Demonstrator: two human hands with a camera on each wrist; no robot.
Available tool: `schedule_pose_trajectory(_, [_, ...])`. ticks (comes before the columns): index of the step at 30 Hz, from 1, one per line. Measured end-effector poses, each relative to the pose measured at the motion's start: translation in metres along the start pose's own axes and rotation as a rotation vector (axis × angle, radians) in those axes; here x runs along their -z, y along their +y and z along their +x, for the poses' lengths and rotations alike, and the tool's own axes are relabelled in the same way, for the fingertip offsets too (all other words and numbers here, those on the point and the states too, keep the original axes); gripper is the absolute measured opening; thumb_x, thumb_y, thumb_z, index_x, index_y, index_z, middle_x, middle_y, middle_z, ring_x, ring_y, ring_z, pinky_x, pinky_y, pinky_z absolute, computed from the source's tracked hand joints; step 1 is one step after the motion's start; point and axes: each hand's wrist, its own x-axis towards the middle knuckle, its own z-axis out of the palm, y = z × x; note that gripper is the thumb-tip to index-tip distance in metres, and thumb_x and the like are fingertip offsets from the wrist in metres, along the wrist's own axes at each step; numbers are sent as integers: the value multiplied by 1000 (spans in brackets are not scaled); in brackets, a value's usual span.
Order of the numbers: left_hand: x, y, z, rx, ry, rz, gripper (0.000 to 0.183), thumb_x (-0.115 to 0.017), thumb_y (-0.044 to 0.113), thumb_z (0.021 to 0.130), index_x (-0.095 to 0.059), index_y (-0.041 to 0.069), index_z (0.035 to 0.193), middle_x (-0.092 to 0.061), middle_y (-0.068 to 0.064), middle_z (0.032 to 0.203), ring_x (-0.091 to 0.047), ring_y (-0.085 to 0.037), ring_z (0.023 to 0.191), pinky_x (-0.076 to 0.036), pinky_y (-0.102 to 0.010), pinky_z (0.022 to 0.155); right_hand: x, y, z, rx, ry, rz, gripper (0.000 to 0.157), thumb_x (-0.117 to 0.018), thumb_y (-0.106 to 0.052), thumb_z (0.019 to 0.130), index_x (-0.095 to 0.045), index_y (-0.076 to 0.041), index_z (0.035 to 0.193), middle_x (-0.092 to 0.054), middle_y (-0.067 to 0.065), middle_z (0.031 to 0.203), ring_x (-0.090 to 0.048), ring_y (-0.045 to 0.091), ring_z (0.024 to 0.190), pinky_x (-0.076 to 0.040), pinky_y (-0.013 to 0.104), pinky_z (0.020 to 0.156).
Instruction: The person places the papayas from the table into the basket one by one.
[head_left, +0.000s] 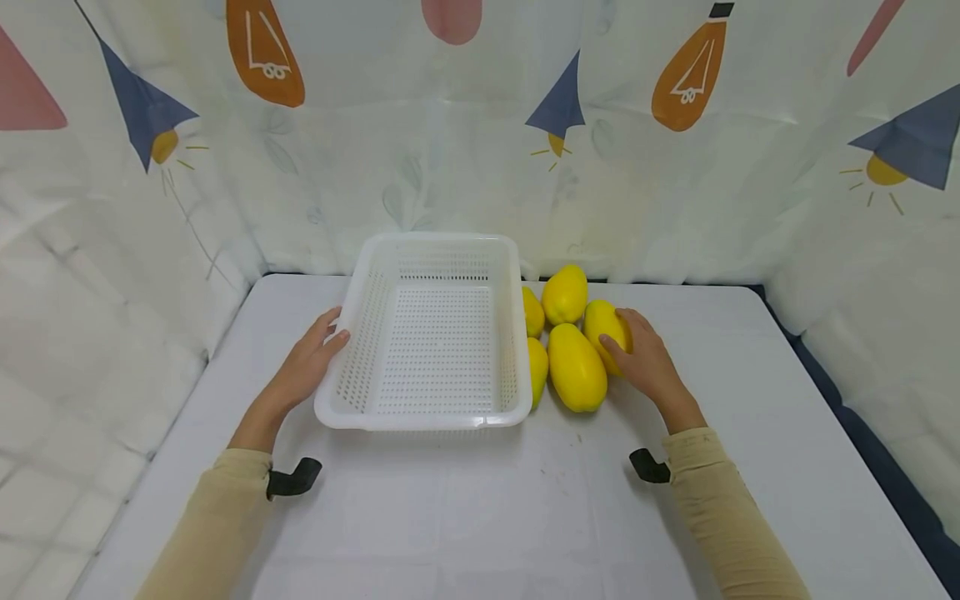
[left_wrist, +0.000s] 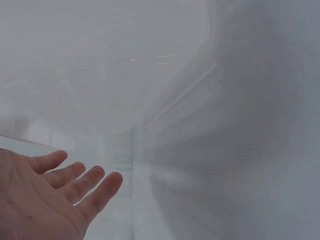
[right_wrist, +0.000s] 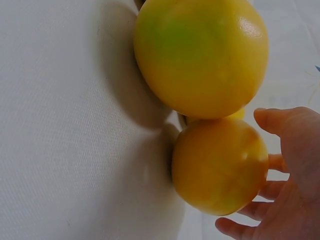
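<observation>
A white perforated plastic basket (head_left: 423, 421) stands on the table. At its left rim is my left hand (head_left: 306, 367), thumb and fingers apart. In the left wrist view that hand (left_wrist: 55, 195) has its palm showing and its fingers extended beside the basket's pale wall (left_wrist: 100, 85). My right hand (head_left: 647, 358) reaches over the rightmost yellow mango (head_left: 597, 321), thumb and fingers spread at its right side. The right wrist view shows the thumb apart from a mango (right_wrist: 220, 167), with the other fingers partly hidden behind it. A larger-looking mango (right_wrist: 200, 55) with a green patch lies alongside.
More yellow mangoes cluster right of the basket: a front one (head_left: 577, 367), a back one (head_left: 566, 293), and two partly hidden by the rim. The white-covered table (head_left: 480, 525) ends at a patterned curtain (head_left: 480, 167).
</observation>
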Motion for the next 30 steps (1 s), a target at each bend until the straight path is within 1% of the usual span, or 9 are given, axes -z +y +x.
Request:
schedule_pose_trajectory(5, [-2,-4,0,-10,-20,-73,60,-26,39,105,-6,13,156,-20,-21,158,-22,-46,144,-23,-70,108,-1,1,0,-12,3,8,71,-46,-50,98,-24,-7,151,-25,17,157,-28,38,142,-26,58,114])
schedule_pose_trajectory(9, [-2,-8,2,-35,-32,-151,57,-25,34,105,-9,12,155,-23,-21,157,-27,-44,142,-23,-67,110,-1,2,1,-18,1,10,73,-46,-51,98,-23,-8,152,-24,17,158,-28,38,142,-26,58,114])
schedule_pose_trajectory(12, [-3,-11,3,-63,-40,-204,55,-25,31,106,-11,9,154,-27,-22,154,-34,-43,138,-28,-59,109,-2,2,1,-25,-1,13,74,-46,-51,98,-21,-8,152,-24,17,158,-28,38,141,-26,58,114])
schedule_pose_trajectory(16, [-2,-14,4,-69,-45,-230,54,-27,30,105,-14,8,153,-31,-21,151,-39,-39,134,-33,-44,103,-3,2,1,-30,-2,16,74,-46,-52,98,-21,-8,152,-24,18,158,-28,39,141,-26,58,114])
schedule_pose_trajectory(18, [-2,-15,4,-62,-41,-233,54,-28,31,105,-16,8,153,-33,-20,151,-41,-35,132,-33,-39,101,-3,3,2,-32,-3,16,75,-46,-52,98,-20,-7,152,-23,18,158,-28,39,141,-26,58,114])
schedule_pose_trajectory(20, [-2,-15,5,-54,-37,-245,54,-29,31,105,-18,7,152,-34,-20,150,-42,-31,130,-33,-38,101,-3,3,2,-34,-4,16,75,-45,-52,98,-19,-7,152,-23,18,158,-27,39,142,-26,58,114])
schedule_pose_trajectory(26, [-1,-16,6,-24,-24,-282,53,-28,34,105,-23,7,150,-34,-17,151,-43,-13,123,-28,-51,110,-2,3,2,-40,-8,19,77,-45,-53,97,-17,-8,153,-21,18,159,-25,39,143,-24,58,115])
schedule_pose_trajectory(28, [-1,-17,7,-21,-26,-305,52,-28,34,105,-24,7,149,-34,-17,151,-44,-8,121,-31,-46,110,-2,3,2,-42,-7,20,78,-45,-54,97,-17,-8,154,-21,18,159,-24,39,144,-23,59,115])
schedule_pose_trajectory(30, [-1,-19,8,-25,-26,-329,51,-30,35,105,-27,6,148,-36,-16,150,-45,-5,118,-35,-33,107,-3,3,2,-41,-6,22,78,-45,-54,97,-17,-8,154,-21,19,159,-24,39,144,-23,59,115])
